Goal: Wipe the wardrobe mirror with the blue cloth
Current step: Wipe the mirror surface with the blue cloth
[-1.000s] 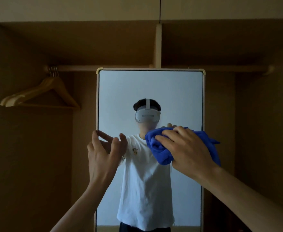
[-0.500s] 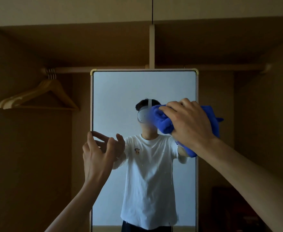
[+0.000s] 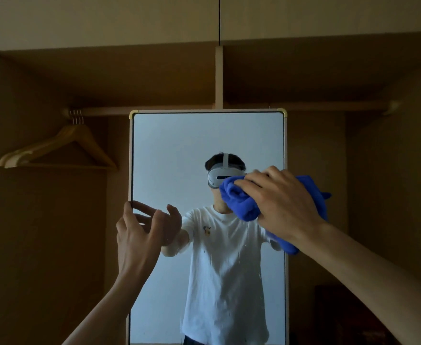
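Pressing a bunched, soft blue cloth [image 3: 241,202] against the glass, the right hand [image 3: 286,202] works at the right side of the tall rectangular wardrobe mirror [image 3: 174,150], about mid-height and close to its right edge. Its grip is closed over the cloth, with the fingers curled across the wad so that a thick pad meets the glass, and a loose tail hangs below the wrist. The left hand [image 3: 139,235] is at the mirror's left edge, its grip wide and holding nothing. Its fingers are spread with one fingertip at the pale frame [image 3: 130,158], probably to steady the panel against the push of wiping, though I cannot tell whether it actually touches. Pale specks, perhaps droplets, show on the mirror's lower half, so I judge that part not yet wiped. Left of the mirror, light wooden coat hangers [image 3: 62,150] hang from the wooden rail [image 3: 329,105] that runs behind the mirror's top edge
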Available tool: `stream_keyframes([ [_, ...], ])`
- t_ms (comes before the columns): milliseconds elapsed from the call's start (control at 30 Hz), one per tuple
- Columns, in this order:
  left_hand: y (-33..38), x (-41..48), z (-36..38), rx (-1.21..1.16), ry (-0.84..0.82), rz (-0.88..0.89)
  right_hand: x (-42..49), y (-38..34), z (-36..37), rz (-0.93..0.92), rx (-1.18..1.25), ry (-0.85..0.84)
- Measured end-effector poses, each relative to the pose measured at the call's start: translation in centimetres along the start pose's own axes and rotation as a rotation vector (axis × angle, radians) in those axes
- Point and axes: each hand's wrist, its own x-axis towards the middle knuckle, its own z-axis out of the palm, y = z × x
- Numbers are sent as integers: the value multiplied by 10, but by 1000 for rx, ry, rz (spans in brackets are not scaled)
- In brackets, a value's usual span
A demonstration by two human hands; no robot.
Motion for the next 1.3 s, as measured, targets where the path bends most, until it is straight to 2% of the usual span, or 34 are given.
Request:
stream_keyframes([
  [233, -1, 1, 2, 14, 7, -1, 27, 18, -11, 49, -59, 98],
  [633, -7, 1, 5, 57, 36, 15, -37, 0, 15, -19, 57, 16],
  [833, -2, -2, 2, 36, 16, 8, -5, 20, -14, 203, 145, 167],
  [1000, 0, 0, 0, 24, 11, -4, 11, 29, -23, 356, 84, 179],
  [1300, -3, 18, -4, 0, -4, -21, 4, 16, -11, 590, 161, 252],
])
